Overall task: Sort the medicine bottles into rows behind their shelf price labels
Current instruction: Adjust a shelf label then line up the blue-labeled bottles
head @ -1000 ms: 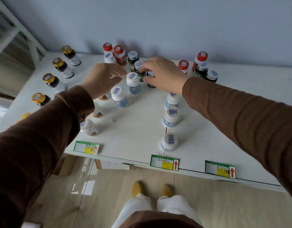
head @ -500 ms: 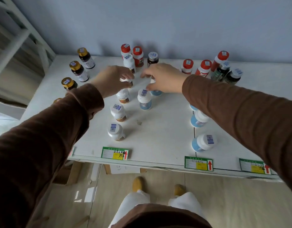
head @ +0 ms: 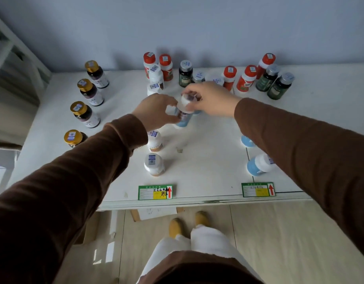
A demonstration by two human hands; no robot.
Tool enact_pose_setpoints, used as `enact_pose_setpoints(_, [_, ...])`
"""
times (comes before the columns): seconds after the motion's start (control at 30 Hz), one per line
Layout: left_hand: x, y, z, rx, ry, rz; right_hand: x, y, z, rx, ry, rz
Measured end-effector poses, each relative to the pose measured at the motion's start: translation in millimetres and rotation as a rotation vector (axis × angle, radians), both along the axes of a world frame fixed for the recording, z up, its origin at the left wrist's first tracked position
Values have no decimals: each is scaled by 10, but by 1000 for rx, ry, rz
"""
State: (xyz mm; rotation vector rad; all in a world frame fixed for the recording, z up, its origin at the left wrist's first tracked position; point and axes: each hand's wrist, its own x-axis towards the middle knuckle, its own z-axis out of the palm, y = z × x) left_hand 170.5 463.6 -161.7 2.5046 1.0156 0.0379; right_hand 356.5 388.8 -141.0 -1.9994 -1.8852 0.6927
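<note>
— Right hand (head: 212, 99) doing what?
— Pinching the cap of a tilted blue-and-white bottle (head: 184, 115) above the tabletop (head: 207, 160).
— Left hand (head: 156, 111)?
— Just beside it, fingers curled round a small white bottle (head: 170, 110) (mostly hidden); two brown-banded bottles (head: 154, 163) stand nearer, toward a price label (head: 155, 192).

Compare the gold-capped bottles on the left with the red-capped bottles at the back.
The gold-capped bottles have dark bodies with pale labels; the red-capped bottles have white and red bodies. The gold-capped ones stand in a single row along the left of the shelf; the red-capped ones stand in two loose groups at the back, mixed among green bottles. All are upright, each with a sticker on its cap.
</note>
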Motion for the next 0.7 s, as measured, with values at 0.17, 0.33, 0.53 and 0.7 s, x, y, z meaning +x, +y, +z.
enact_pose_setpoints(0.17, [102,-25,193,-541,-292,47,227,-41,343,56,355,-141])
enact_pose_setpoints(0.33, [189,-102,283,-1116,-517,25,345,-160,532,85,504,-272])
enact_pose_setpoints(0.53, [377,-191,288,-1175,-548,-39,484,-351,603,102,497,-275])
enact_pose_setpoints(0.7, [658,-284,361,-943,-479,-81,693,-479,647,131,465,-210])
